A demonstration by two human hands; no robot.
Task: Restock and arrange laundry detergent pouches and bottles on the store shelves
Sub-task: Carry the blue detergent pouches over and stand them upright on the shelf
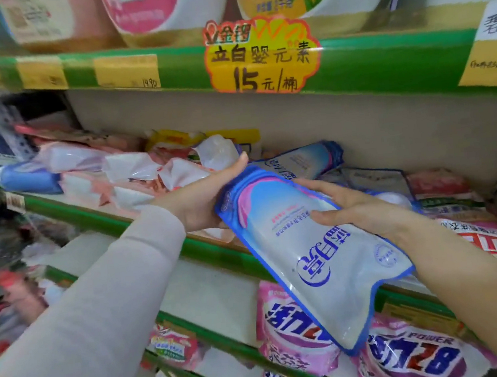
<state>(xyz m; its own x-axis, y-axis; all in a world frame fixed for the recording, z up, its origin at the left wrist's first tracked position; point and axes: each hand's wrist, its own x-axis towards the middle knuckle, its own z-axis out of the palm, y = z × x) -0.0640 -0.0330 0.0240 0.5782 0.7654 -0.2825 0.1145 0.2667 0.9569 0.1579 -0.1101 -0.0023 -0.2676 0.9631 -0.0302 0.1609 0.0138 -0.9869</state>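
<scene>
A: Which step is in hand here?

B: I judge it is the placing of one pouch. Both hands hold the blue pouch [310, 249] in the air in front of the middle shelf [104, 215]; it is not yet set down. The pouch is tilted, with its top end toward 11 o'clock and its bottom toward 5 o'clock.

A: How do the hands hold it?

B: The left hand [202, 199] cups the upper left edge, and most of its fingers are hidden behind the pouch. The right hand [351, 204] takes the right edge, with the thumb pressed on the printed face. Both are closed on the pouch, not wide.

A: Where should it go?

B: At about 1 o'clock from the pouch top, another blue pouch of the same brand [306, 160] lies on the shelf. That seems the fitting place. At 9 to 10 o'clock the shelf carries a loose heap of pink pouches [134, 176].

A: What does the next move call for?

B: To push the pouch forward and over the green shelf edge, then lay it beside its like. The pouch looks soft and full, so it probably sags and needs support from below.
</scene>
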